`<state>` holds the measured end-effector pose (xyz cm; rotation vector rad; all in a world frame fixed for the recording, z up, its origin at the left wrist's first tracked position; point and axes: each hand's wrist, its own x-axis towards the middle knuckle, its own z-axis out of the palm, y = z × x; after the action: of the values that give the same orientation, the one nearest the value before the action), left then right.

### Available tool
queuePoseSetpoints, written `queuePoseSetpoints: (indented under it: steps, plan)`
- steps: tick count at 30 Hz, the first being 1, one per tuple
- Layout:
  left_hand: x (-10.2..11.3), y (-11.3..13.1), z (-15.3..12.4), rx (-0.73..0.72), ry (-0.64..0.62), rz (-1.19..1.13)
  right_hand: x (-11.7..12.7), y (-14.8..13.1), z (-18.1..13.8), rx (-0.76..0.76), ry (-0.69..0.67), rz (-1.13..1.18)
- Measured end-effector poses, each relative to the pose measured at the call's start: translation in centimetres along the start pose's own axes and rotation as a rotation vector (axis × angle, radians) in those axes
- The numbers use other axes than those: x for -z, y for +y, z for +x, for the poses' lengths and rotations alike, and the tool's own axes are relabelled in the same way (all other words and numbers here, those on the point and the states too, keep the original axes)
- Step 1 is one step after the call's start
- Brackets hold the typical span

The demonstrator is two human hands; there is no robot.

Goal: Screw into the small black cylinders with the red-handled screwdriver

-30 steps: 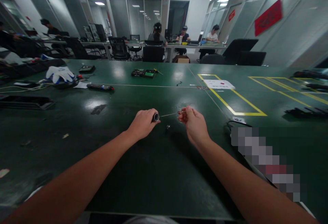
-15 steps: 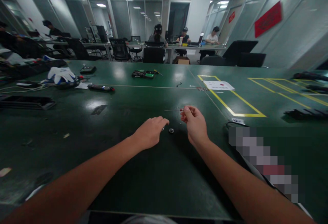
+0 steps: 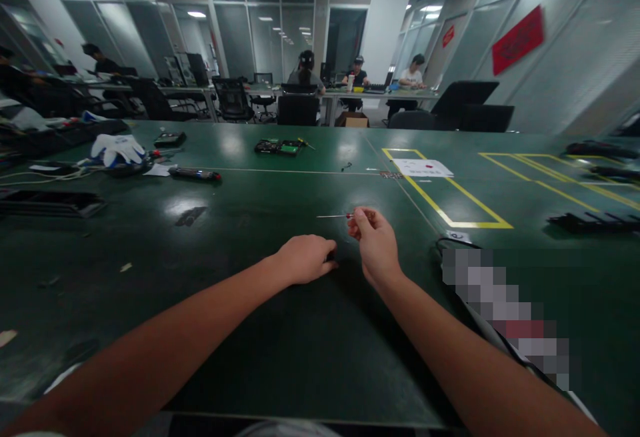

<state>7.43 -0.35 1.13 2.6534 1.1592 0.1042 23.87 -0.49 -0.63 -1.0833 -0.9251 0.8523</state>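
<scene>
1. Left hand (image 3: 307, 259): nearer than the paper (image 3: 424, 168) and well to its left, thumb and fingers curled toward each other about a dark piece (image 3: 329, 257), mostly hidden. Cannot tell whether clamped on it or merely around it.
2. For good work there, stay low over the surface (image 3: 270, 343), close on the piece from its sides, and be sure of the grip before any shift; if loosely pinched, likely to slip or roll.
3. Screwdriver (image 3: 333, 216), judging by thin shaft and red handle (image 3: 349, 215): nearer than the paper, to its left, seemingly raised off the surface.
4. Long axis: close to level, running left to right across the view. Bare tip pointing left, away from the paper's side; handle end to the right, partly hidden.
5. Right hand (image 3: 376, 245): nearer than the paper and slightly left of it, thumb and fingers clamped on the handle.
6. On this side, best to hold the tip clear of the opposite fingers, with a light, steady pinch and no twisting.
</scene>
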Motion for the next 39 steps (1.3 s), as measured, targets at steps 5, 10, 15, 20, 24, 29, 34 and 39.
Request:
queuePoseSetpoints:
  steps: [5,10,15,20,24,29,34,39]
  plan:
    - [0.1,-0.6,-0.8,-0.007,0.026,-0.02,-0.1,-0.2,-0.1,-0.016,0.003,0.019]
    - [1.0,-2.0,-2.3,0.03,0.05,-0.211,-0.1,-0.4,-0.1,-0.022,0.006,0.021]
    - [2.8,-4.6,-4.5,0.072,-0.025,-0.388,0.0,-0.1,-0.1,-0.035,-0.014,0.003]
    - [4.4,-7.7,-7.0,0.204,0.03,-0.473,0.0,0.2,-0.1,-0.039,-0.019,-0.003]
    - [4.7,-10.9,-9.1,0.413,0.232,-0.663,0.0,0.0,-0.1,-0.058,-0.028,0.012]
    - [5.6,-14.7,-11.9,0.601,0.575,-1.125,0.0,0.1,-0.2,-0.067,-0.038,-0.007]
    - [8.0,-17.9,-15.4,0.803,0.853,-1.341,0.0,0.2,-0.1,-0.079,-0.035,0.011]
    - [9.4,-23.1,-19.5,0.904,1.124,-1.393,0.0,0.3,-0.1,-0.09,-0.026,0.038]
